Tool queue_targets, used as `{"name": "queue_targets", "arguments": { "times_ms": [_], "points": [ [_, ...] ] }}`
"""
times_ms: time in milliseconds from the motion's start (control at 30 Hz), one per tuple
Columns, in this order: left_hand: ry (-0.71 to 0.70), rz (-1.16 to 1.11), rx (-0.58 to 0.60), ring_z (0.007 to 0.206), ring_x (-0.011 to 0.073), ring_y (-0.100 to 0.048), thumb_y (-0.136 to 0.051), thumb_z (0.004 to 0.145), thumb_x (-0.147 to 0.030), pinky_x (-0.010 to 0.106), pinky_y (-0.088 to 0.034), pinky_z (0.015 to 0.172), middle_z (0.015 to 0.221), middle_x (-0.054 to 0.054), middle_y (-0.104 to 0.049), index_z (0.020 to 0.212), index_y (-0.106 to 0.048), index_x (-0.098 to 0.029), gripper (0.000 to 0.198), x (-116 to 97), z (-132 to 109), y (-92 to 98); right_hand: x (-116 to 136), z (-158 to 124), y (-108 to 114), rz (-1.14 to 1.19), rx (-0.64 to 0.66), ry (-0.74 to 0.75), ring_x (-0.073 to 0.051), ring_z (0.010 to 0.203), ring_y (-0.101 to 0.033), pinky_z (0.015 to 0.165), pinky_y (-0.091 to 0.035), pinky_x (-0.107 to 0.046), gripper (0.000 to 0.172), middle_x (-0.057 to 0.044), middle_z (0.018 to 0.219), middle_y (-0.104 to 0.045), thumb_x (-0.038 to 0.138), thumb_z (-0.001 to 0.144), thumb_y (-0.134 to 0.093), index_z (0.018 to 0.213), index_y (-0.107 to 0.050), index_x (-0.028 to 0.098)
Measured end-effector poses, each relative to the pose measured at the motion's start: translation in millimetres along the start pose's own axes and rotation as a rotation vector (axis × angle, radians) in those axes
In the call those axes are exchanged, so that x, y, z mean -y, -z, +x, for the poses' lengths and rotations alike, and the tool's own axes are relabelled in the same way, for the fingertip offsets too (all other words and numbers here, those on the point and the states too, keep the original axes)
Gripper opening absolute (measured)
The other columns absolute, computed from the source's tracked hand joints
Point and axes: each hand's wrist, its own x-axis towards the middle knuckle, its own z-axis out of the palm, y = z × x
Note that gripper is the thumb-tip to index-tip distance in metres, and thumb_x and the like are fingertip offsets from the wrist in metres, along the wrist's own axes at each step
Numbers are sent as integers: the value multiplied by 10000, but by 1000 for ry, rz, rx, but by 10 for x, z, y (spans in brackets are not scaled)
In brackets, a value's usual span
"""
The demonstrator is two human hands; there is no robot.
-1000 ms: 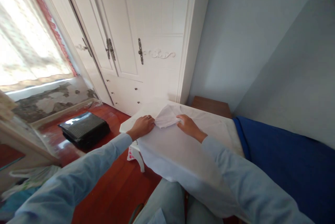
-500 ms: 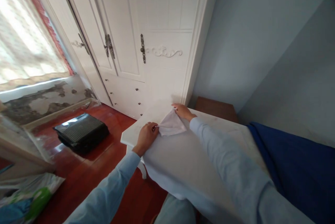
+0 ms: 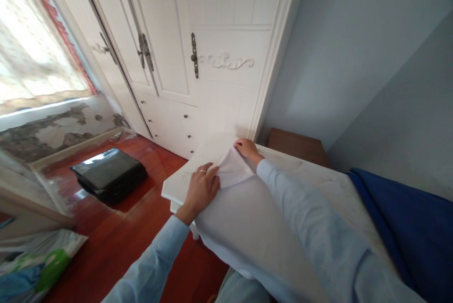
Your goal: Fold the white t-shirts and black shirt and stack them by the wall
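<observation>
A thin pale cloth (image 3: 234, 171) lies on the white table (image 3: 184, 182), with a roughly triangular folded part between my hands. My right hand (image 3: 248, 149) pinches its far tip between thumb and fingers. At the fold's left edge rests my left hand (image 3: 203, 187), a ring on one finger; its fingers are slightly bent and apart, touching the cloth. The pale cover (image 3: 255, 223) spreads toward me and hangs over the near edge. Whether the folded part belongs to this cover, I cannot tell.
A white wardrobe (image 3: 226, 100) stands directly behind the table. Dark blue fabric (image 3: 406, 218) lies at the right, near a brown box-like piece (image 3: 297, 147) by the wall. On the red floor are a black case (image 3: 109, 175) and a plastic bag (image 3: 53, 260).
My left hand has loosened from its pinch and lies flatter against the fold's left edge. My right hand keeps hold of the tip, its fingers curled closer. The view has shifted slightly.
</observation>
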Motion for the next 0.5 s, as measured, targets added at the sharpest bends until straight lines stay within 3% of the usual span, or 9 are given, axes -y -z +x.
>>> {"name": "queue_targets", "arguments": {
  "times_ms": [133, 200, 300, 500],
  "points": [
    [-233, 78, 222, 1458, 303, -327, -380, 1005, -315, 525, -335, 1134, 1521, 119, -458, 1346, -587, -194, 417, -61, -12, 24, 169, -64, 41, 13, -75, 61, -208, 1071, -627, 937, -449, -310, 407, -106, 1158, -712, 277, 1016, -334, 1150, -701, 159],
    [-248, 113, 278, 1456, 289, -337, -337, 1021, -327, 527, -311, 1151, 1511, 109, -477, 1381, -555, -194, 441, -81, -6, 28, 260, -128, 23, 13, -20, 287, -204, 1210, -570, 1053, -397, -323, 390, -102, 1285, -661, 328, 1018, -380, 1229, -667, 170],
    [-243, 163, 310, 1460, 281, -333, -327, 1026, -376, 528, -275, 1176, 1543, 112, -429, 1445, -486, -188, 486, -91, -9, 19, 322, -222, -55, -48, 174, 584, -230, 1364, -461, 1158, -312, -384, 440, -130, 1434, -552, 396, 1013, -423, 1325, -612, 150],
    [-256, 230, 389, 1496, 316, -231, -295, 1017, -533, 554, -212, 1196, 1601, 140, -309, 1529, -350, -176, 627, -63, -36, 44, 255, -239, -74, -159, 293, 382, -281, 1498, -240, 1207, -213, -491, 605, -165, 1594, -305, 482, 1036, -296, 1510, -395, 120]
  ]
}}
